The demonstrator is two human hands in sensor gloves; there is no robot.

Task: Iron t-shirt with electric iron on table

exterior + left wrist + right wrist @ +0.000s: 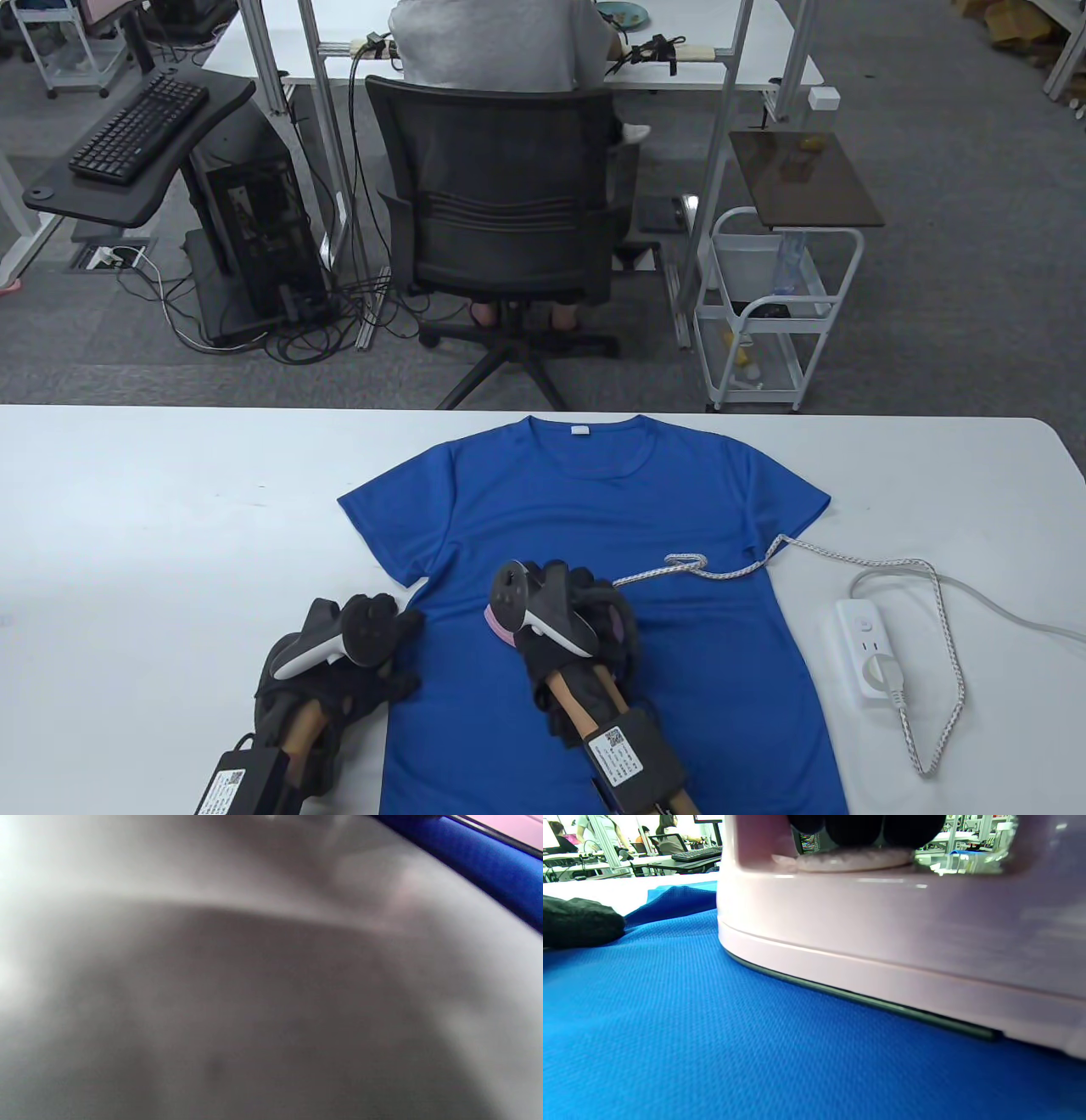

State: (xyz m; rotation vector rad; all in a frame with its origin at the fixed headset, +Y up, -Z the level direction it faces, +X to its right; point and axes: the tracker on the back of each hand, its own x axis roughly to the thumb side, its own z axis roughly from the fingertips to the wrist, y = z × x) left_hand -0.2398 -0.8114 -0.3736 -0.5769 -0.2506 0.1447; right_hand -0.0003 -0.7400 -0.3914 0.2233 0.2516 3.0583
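A blue t-shirt (594, 509) lies flat on the white table (153, 509), collar at the far side. My right hand (585, 624) grips the handle of a pink electric iron (496, 626) that sits soleplate down on the shirt's lower middle. In the right wrist view the iron (882, 942) fills the frame, my fingers (857, 825) wrap its handle, and the shirt (670, 1027) lies under it. My left hand (356, 671) rests flat on the shirt's left edge, by the sleeve. The left wrist view is a blur of table with a strip of the shirt (488, 861).
The iron's braided cord (721, 569) runs across the shirt's right side to a white power strip (870, 649) on the table at the right. Beyond the table's far edge are an office chair (501, 221) with a seated person and a white cart (780, 306).
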